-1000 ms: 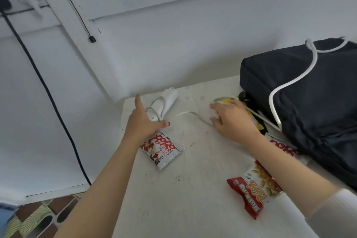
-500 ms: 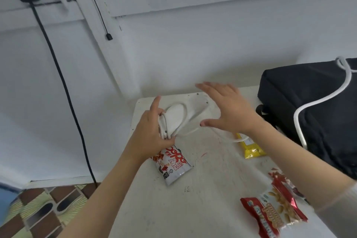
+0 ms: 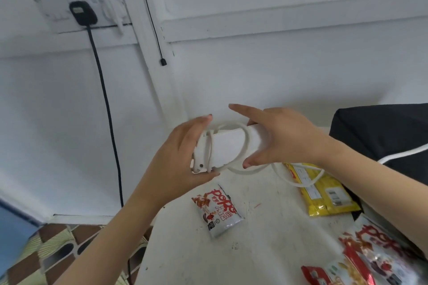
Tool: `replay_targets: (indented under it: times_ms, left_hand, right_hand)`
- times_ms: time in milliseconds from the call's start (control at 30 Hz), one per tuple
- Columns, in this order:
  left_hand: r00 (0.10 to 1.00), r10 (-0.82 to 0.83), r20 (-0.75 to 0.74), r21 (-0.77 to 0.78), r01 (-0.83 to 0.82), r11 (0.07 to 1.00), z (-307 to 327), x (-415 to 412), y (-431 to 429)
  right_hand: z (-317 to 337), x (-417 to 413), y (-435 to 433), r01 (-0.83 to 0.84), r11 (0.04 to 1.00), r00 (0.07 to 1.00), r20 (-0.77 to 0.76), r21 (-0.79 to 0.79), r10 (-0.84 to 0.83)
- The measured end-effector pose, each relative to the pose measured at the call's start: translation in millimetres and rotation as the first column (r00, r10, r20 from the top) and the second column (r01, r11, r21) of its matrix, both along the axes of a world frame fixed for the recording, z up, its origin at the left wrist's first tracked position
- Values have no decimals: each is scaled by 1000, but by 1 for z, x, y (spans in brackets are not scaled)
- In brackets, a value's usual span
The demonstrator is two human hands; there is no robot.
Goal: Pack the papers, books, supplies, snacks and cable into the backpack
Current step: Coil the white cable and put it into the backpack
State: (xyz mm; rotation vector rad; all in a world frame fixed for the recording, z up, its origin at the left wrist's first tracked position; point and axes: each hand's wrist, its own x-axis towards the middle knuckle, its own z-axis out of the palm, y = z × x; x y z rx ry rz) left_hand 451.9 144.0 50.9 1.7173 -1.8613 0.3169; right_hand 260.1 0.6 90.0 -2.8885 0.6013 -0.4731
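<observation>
1. While both hands hold it above the table (image 3: 266, 250), the white power strip (image 3: 231, 146) hangs roughly level between them, clear of the surface.
2. Left hand (image 3: 178, 157): clamped on the strip's left end, fingers curled over the top edge and thumb underneath.
3. Right hand (image 3: 284, 139): wrapped round the right end, thumb below and touching a cable loop, index finger straight out above the strip.
4. White cable (image 3: 298, 184): several turns wound round the strip near the left hand, and one wider loop mid-body. The loose tail drops from under the right hand and runs across the yellow snack packet (image 3: 324, 194). Another stretch lies on the backpack.
5. Backpack (image 3: 382, 136): black, at the table's right edge behind the right forearm. Cannot tell whether it is zipped or unzipped.
6. Snacks on the table, none packed:
   - small Popo packet (image 3: 217, 209), just below the left hand
   - yellow packet, right of centre
   - large Popo packet (image 3: 379, 252), bottom right
   - red peanut packet (image 3: 335, 273), just beside the large one at the frame edge
7. Background: a black plug (image 3: 82, 12) sits in a wall socket at upper left, and its black cord (image 3: 106, 104) runs down the wall. Patterned floor (image 3: 46, 245) is at lower left.
</observation>
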Motion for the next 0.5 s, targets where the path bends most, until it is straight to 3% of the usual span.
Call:
replay_targets:
  times_ms: [67, 167, 333, 433, 500]
  left_hand:
    - [974, 19, -224, 55, -6, 998, 7, -3, 0]
    - [832, 6, -555, 98, 58, 994, 13, -4, 1]
    - [681, -43, -731, 167, 240, 956, 15, -9, 9]
    - [572, -106, -814, 103, 321, 941, 21, -17, 15]
    - [445, -137, -885, 31, 350, 936, 23, -18, 17]
  right_hand:
    - [-3, -4, -1, 7, 1000, 999, 47, 9, -8]
    - [-6, -8, -1, -11, 999, 992, 123, 31, 7]
    - [-8, -13, 0, -5, 1000, 988, 154, 31, 0]
    - [-8, -16, 3, -26, 995, 978, 208, 100, 5]
    - [-6, -18, 7, -42, 990, 971, 241, 134, 9]
